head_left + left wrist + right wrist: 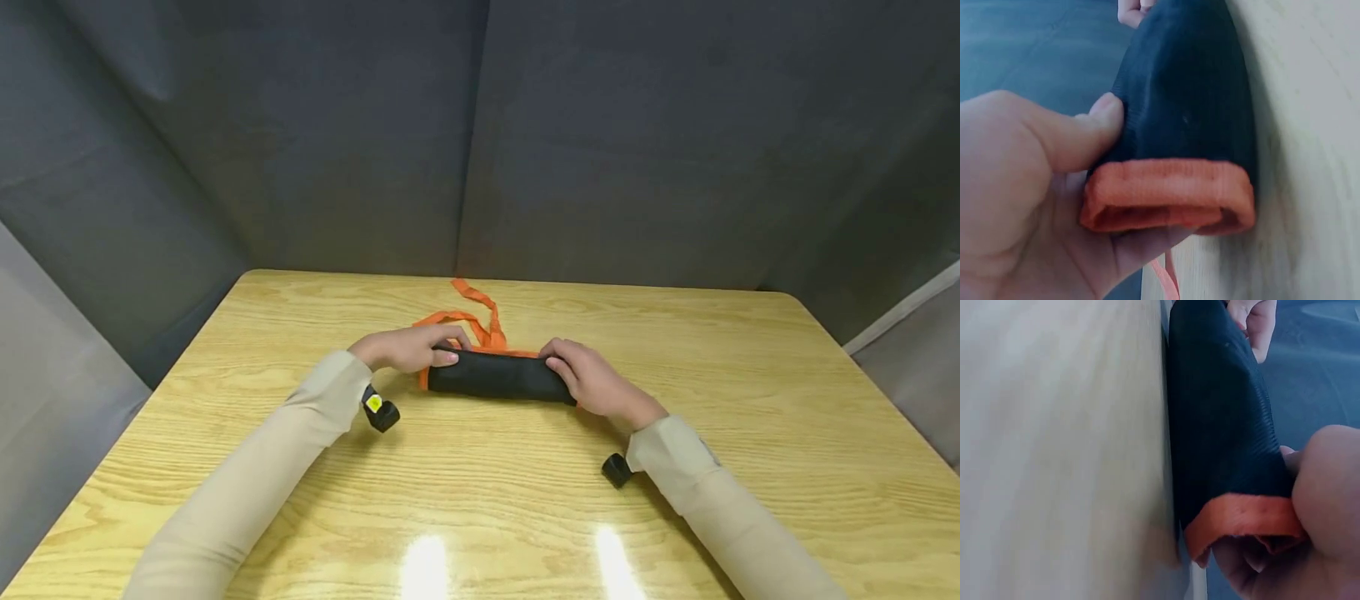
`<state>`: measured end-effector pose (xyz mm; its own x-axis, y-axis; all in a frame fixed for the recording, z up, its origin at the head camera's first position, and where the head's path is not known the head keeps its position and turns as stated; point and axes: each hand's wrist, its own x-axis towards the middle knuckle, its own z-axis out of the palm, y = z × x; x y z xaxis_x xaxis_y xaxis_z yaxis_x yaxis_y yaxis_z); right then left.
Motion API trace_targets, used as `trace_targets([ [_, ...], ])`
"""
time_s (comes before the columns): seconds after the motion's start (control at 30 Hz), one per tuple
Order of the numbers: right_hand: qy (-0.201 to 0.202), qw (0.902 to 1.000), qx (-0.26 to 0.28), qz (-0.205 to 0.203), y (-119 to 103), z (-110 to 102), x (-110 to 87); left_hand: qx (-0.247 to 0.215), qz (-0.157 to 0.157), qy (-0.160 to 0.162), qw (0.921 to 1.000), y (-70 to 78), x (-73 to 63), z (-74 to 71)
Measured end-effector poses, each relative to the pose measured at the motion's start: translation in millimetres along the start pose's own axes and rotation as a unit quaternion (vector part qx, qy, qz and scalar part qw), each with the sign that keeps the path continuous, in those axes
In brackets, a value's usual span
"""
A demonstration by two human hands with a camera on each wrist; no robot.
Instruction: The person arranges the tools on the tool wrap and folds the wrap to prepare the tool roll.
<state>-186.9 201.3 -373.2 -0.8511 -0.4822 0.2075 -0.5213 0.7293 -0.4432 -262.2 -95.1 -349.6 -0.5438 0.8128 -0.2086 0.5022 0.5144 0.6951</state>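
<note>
A black cloth roll (pixel 498 377) with orange edging lies lengthwise across the table between both hands. My left hand (pixel 412 348) grips its left end, thumb on the near face and fingers behind. In the left wrist view, the flattened orange-trimmed end (pixel 1169 181) of the roll opens beside the thumb. My right hand (pixel 596 385) holds the other end, fingers bent over the top edge. The right wrist view shows that end's orange trim (pixel 1241 515) against the hand, with fingertips partly hidden. Orange ties (pixel 491 321) trail from the roll's far side.
The wood-grain table (pixel 480 483) has rounded far corners and bright reflections near its front. Dark grey curtains (pixel 480 150) stand behind it and at the sides. Small black devices (pixel 384 415) hang at both beige cuffs.
</note>
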Motion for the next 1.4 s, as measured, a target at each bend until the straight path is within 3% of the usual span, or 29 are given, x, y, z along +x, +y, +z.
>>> trace_targets([
  [0.17, -0.005, 0.9995, -0.032, -0.006, 13, 1, 13.3, 0.024, -0.011, 0.032, 0.9991, -10.1, 11.7, -3.7],
  [0.47, -0.017, 0.9995, -0.023, 0.014, 24, 2, 24.3, 0.05, -0.022, 0.131, 0.9899, -19.6, 25.0, 12.5],
  [0.73, -0.005, 0.9997, -0.005, 0.022, 35, 1, 31.3, 0.012, -0.05, 0.138, 0.9891, -19.8, 25.3, 14.2],
  [1.1, 0.014, 0.9983, 0.027, 0.049, 38, 2, 30.5, 0.016, -0.003, 0.159, 0.9872, -22.3, 17.7, 11.9],
  [1.23, 0.02, 0.9961, 0.037, 0.078, 36, -3, 26.1, 0.017, 0.028, 0.184, 0.9825, -21.0, 17.2, 13.1],
  [1.4, 0.018, 0.9907, 0.05, 0.125, 32, -11, 18.6, 0.017, 0.025, 0.201, 0.979, -16.1, 10.5, 11.9],
])
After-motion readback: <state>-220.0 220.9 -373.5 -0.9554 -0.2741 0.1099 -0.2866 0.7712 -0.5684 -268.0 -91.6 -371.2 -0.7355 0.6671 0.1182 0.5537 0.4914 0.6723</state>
